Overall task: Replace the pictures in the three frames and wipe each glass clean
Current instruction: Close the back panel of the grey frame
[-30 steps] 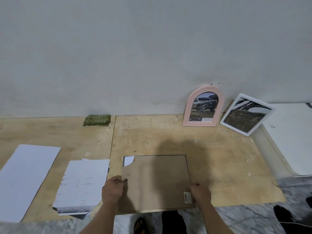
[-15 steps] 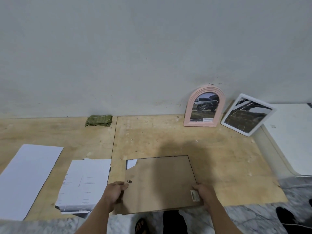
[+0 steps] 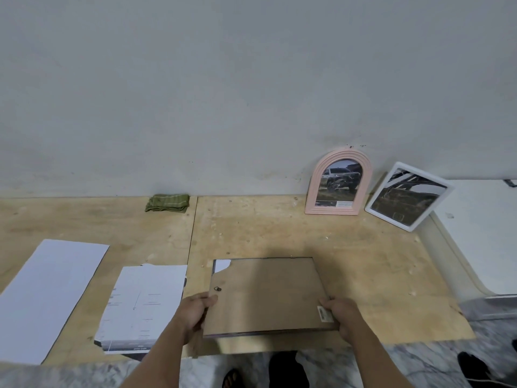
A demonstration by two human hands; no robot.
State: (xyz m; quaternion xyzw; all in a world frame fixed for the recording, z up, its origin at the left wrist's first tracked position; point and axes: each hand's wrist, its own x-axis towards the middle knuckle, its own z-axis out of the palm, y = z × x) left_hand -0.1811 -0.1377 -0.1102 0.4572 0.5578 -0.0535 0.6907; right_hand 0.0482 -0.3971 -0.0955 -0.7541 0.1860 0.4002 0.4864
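Both hands grasping face-down frame (image 3: 265, 292): left hand (image 3: 195, 312) at left edge, right hand (image 3: 342, 315) at near right corner. Papers (image 3: 142, 306) left of grip; cloth (image 3: 167, 203) beyond.

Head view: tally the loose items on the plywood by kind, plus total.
Picture frames: 3 — pink arched frame, white frame, face-down frame gripped by left hand and right hand
Paper sheets: 2 — blank sheet, printed sheet
Green cloth: 1
Total: 6
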